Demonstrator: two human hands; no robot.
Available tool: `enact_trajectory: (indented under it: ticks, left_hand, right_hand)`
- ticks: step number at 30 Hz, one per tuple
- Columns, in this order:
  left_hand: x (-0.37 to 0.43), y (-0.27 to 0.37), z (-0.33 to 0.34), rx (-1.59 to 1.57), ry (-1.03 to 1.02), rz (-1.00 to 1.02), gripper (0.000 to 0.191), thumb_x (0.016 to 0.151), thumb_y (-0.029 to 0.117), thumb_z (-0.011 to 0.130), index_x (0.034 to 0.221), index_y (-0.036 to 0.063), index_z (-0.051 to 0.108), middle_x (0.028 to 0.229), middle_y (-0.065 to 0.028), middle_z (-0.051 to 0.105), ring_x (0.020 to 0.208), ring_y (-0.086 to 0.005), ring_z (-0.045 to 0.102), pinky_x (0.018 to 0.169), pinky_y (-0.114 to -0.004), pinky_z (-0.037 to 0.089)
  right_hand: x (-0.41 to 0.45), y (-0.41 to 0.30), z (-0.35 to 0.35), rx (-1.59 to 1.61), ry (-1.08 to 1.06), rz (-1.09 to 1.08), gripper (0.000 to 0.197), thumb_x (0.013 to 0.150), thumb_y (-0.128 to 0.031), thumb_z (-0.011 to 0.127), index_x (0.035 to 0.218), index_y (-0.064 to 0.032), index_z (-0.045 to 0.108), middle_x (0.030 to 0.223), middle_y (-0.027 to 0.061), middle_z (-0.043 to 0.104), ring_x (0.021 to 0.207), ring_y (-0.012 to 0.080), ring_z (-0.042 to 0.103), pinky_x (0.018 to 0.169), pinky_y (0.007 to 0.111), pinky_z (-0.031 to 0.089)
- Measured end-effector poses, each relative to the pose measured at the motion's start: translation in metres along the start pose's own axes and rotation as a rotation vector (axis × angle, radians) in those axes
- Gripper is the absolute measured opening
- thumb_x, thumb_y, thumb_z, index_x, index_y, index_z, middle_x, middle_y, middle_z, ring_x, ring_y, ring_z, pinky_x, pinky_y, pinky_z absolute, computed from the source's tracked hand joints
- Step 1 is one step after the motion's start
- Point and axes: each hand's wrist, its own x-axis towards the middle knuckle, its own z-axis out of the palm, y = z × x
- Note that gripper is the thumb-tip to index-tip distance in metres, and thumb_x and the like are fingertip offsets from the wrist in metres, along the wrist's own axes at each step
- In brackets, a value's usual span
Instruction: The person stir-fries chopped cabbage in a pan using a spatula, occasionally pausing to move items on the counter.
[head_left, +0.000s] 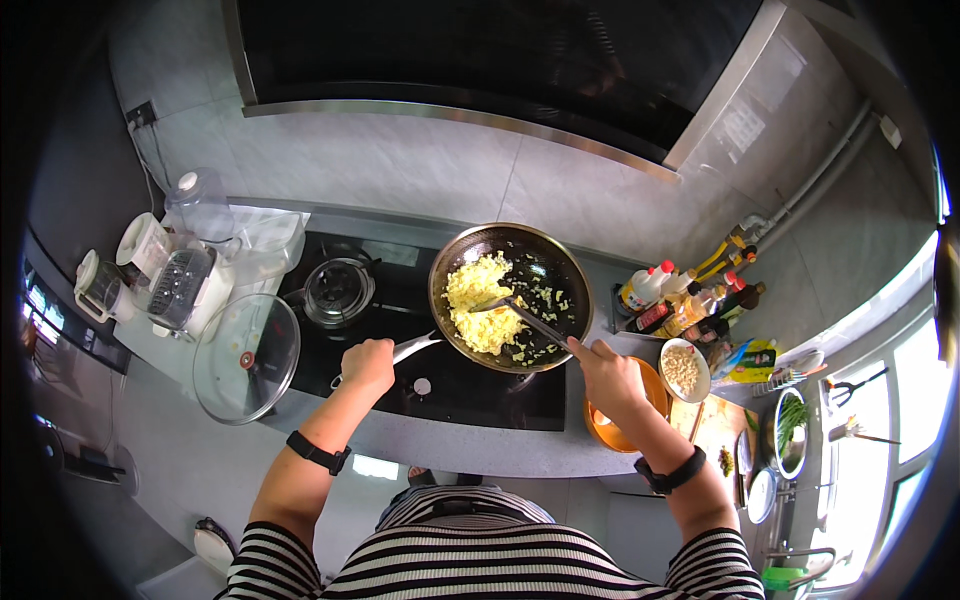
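A wok (574, 300) stands over the right side of the black gas hob (480, 401). My left hand (367, 365) is closed around its metal handle (417, 345). Yellow scrambled egg (480, 330) is heaped in the left half of the wok, with loose bits and pale chopped pieces scattered to the right. In my right hand (611, 375) is the handle of a spatula (538, 325), its blade partly covered in the egg. Below my right forearm is an orange bowl (651, 379) holding what looks like eggshell, partly hidden by the arm.
A bare burner (339, 291) lies left of the wok. A glass lid (247, 390) leans near the counter's left end, by a white appliance (202, 289). Sauce bottles (690, 307), a bowl of pale chopped food (684, 370) and a cutting board (712, 420) are at right. The range hood (465, 52) hangs above.
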Motion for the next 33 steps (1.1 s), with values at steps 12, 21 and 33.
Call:
enact_trajectory:
  ticks: [12,21,33]
  left_hand:
    - [0.0,-0.002,0.003,0.013,-0.002,-0.011,0.016,0.082,0.006,0.063,0.096,0.0084,0.07,0.092,-0.0158,0.073,0.088,-0.0348,0.072,0.078,-0.044,0.058]
    - [0.0,0.0,0.002,0.016,-0.008,0.001,0.015,0.082,0.006,0.063,0.095,0.0082,0.069,0.092,-0.0166,0.072,0.088,-0.0354,0.072,0.077,-0.044,0.057]
    - [0.001,0.003,-0.002,0.014,-0.014,0.006,0.016,0.083,0.006,0.062,0.097,0.0091,0.069,0.094,-0.0156,0.073,0.089,-0.0343,0.072,0.077,-0.043,0.058]
  right_hand:
    - [-0.031,-0.005,-0.009,-0.035,-0.051,0.011,0.058,0.083,-0.004,0.058,0.139,-0.0175,0.054,0.1,0.0079,0.061,0.078,0.0284,0.068,0.068,0.04,0.056]
    - [-0.03,-0.005,-0.003,0.04,0.037,-0.005,0.053,0.084,-0.004,0.057,0.135,-0.018,0.058,0.098,0.0095,0.062,0.078,0.0297,0.068,0.066,0.041,0.055]
    - [-0.03,0.006,-0.01,-0.037,0.018,0.022,0.045,0.09,-0.016,0.061,0.134,-0.0204,0.058,0.101,0.0063,0.064,0.081,0.028,0.069,0.067,0.04,0.055]
